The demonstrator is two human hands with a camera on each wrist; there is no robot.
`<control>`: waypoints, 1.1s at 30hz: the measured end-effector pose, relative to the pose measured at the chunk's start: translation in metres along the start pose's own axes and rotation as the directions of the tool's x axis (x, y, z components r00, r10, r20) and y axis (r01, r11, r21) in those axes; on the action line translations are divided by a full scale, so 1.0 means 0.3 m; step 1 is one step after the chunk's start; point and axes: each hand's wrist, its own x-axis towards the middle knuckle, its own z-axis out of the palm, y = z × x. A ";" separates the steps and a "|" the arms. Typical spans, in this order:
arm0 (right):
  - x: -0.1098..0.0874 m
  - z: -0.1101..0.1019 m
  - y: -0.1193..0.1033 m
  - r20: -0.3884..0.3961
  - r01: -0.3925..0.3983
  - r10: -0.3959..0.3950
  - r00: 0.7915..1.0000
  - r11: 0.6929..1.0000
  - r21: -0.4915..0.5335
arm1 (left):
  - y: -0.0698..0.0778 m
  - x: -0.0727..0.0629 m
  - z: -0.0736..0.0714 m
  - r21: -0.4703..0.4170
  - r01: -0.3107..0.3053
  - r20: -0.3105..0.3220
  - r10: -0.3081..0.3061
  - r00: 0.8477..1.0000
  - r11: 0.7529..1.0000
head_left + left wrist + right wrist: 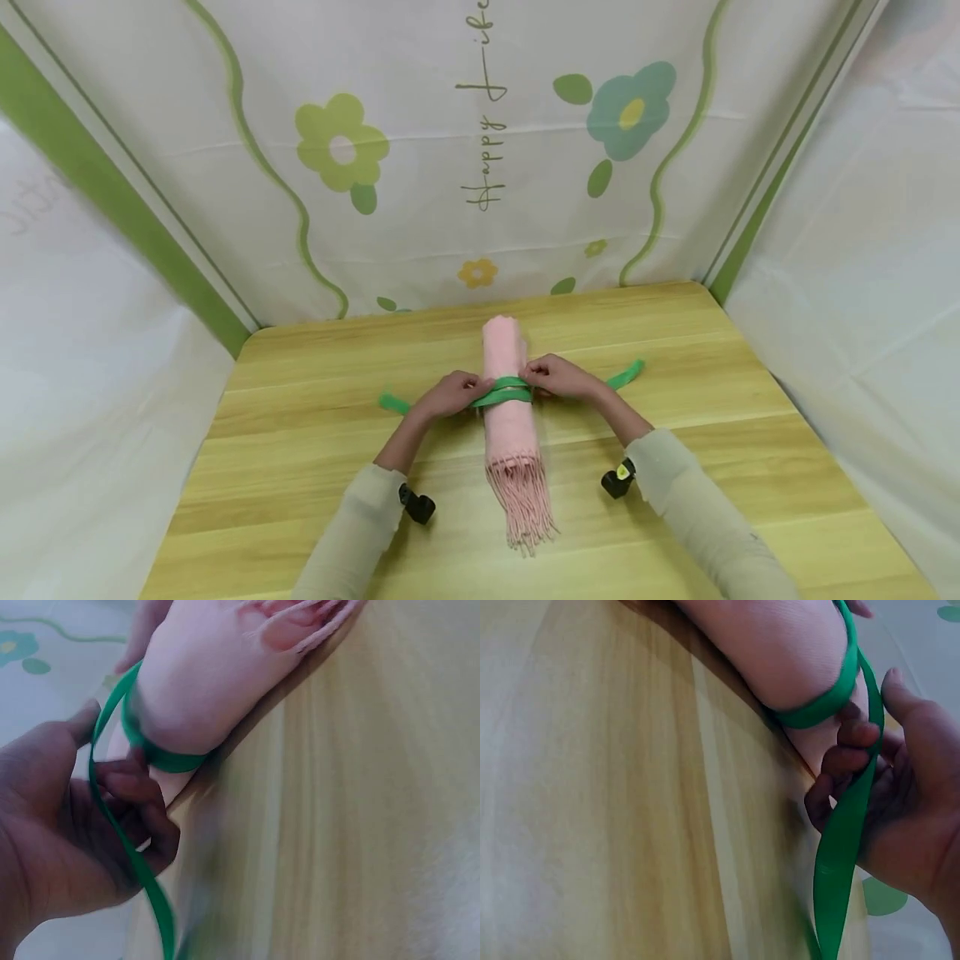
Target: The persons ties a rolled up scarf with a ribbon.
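— Head view: your rolled pink scarf lies on the table, green ribbon around its middle.
— Probably soft and light; hold it there, gently.
— Left wrist view: your left hand, fingers curled, grips the ribbon, likely slippery.
— Right wrist view: your right hand mirrors that, grasping ribbon, thumb raised.

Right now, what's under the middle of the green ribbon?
The rolled pink scarf lies under the green ribbon. The strip of scarf directly beneath it is covered and can't be seen.
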 end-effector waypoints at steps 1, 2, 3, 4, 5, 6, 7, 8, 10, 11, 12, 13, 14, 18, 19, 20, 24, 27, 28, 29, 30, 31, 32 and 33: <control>-0.003 -0.005 -0.003 0.032 0.002 -0.003 0.999 1.000 0.025 | -0.003 0.002 -0.006 -0.008 -0.022 0.034 0.022 0.999 1.000; -0.006 -0.009 -0.008 0.056 0.004 -0.006 0.998 0.999 0.041 | -0.006 0.004 -0.011 -0.016 -0.044 0.070 0.045 0.997 0.999; -0.009 -0.013 -0.011 0.071 0.004 -0.008 0.997 0.999 0.053 | -0.006 0.005 -0.016 -0.028 -0.064 0.103 0.066 0.993 0.998; -0.011 -0.016 -0.015 0.084 0.007 -0.012 0.996 0.998 0.063 | -0.006 0.007 -0.019 -0.035 -0.087 0.131 0.090 0.987 0.996; -0.013 -0.019 -0.019 0.094 0.010 -0.017 0.995 0.997 0.073 | -0.006 0.008 -0.022 -0.045 -0.108 0.158 0.114 0.981 0.993; -0.014 -0.021 -0.020 0.103 0.013 -0.022 0.994 0.996 0.089 | -0.004 0.008 -0.024 -0.057 -0.126 0.179 0.134 0.975 0.990; -0.014 -0.023 -0.021 0.110 0.015 -0.027 0.994 0.995 0.103 | -0.003 0.009 -0.026 -0.069 -0.140 0.197 0.151 0.969 0.988; -0.014 -0.025 -0.020 0.118 0.019 -0.033 0.993 0.993 0.114 | -0.003 0.010 -0.027 -0.077 -0.157 0.208 0.169 0.963 0.985; -0.012 -0.029 -0.021 0.137 0.027 -0.046 0.990 0.990 0.136 | -0.005 0.012 -0.027 -0.103 -0.176 0.213 0.194 0.958 0.979; -0.011 -0.031 -0.022 0.143 0.033 -0.054 0.988 0.990 0.140 | -0.005 0.013 -0.027 -0.119 -0.176 0.209 0.198 0.958 0.977; -0.009 -0.034 -0.024 0.146 0.037 -0.058 0.988 0.989 0.142 | -0.005 0.013 -0.027 -0.136 -0.172 0.202 0.197 0.959 0.976; -0.007 -0.037 -0.026 0.145 0.041 -0.062 0.988 0.989 0.141 | -0.006 0.014 -0.028 -0.152 -0.167 0.195 0.195 0.961 0.974; -0.005 -0.040 -0.029 0.140 0.042 -0.063 0.988 0.989 0.143 | -0.006 0.015 -0.028 -0.165 -0.162 0.189 0.193 0.963 0.973; 0.006 -0.050 -0.042 0.103 0.031 -0.047 0.994 0.988 0.151 | -0.004 0.024 -0.029 -0.193 -0.139 0.166 0.172 0.971 0.971; 0.010 -0.053 -0.046 0.095 0.026 -0.041 0.995 0.988 0.155 | -0.002 0.026 -0.029 -0.192 -0.135 0.161 0.167 0.973 0.972; 0.014 -0.055 -0.050 0.089 0.023 -0.038 0.995 0.987 0.161 | 0.002 0.028 -0.029 -0.193 -0.135 0.155 0.166 0.974 0.972; 0.025 -0.061 -0.062 0.080 0.022 -0.037 0.996 0.982 0.186 | 0.014 0.033 -0.032 -0.212 -0.133 0.127 0.162 0.979 0.968; 0.018 -0.068 -0.060 0.065 0.025 -0.038 0.997 0.980 0.197 | 0.013 0.031 -0.034 -0.244 -0.125 0.105 0.155 0.982 0.962; 0.012 -0.071 -0.056 0.059 0.025 -0.037 0.998 0.981 0.193 | 0.009 0.029 -0.034 -0.254 -0.119 0.101 0.149 0.984 0.960; 0.006 -0.072 -0.051 0.056 0.024 -0.035 0.998 0.981 0.190 | 0.002 0.026 -0.033 -0.262 -0.111 0.099 0.141 0.985 0.959; -0.002 -0.073 -0.044 0.055 0.023 -0.033 0.998 0.982 0.186 | -0.006 0.023 -0.031 -0.271 -0.101 0.101 0.133 0.986 0.957; -0.010 -0.074 -0.035 0.055 0.020 -0.031 0.998 0.984 0.180 | -0.014 0.020 -0.029 -0.277 -0.092 0.106 0.126 0.986 0.956; -0.018 -0.074 -0.026 0.057 0.015 -0.026 0.998 0.985 0.173 | -0.022 0.016 -0.026 -0.283 -0.083 0.111 0.118 0.987 0.956; -0.026 -0.073 -0.017 0.058 0.012 -0.022 0.998 0.986 0.165 | -0.030 0.013 -0.024 -0.283 -0.074 0.116 0.110 0.987 0.956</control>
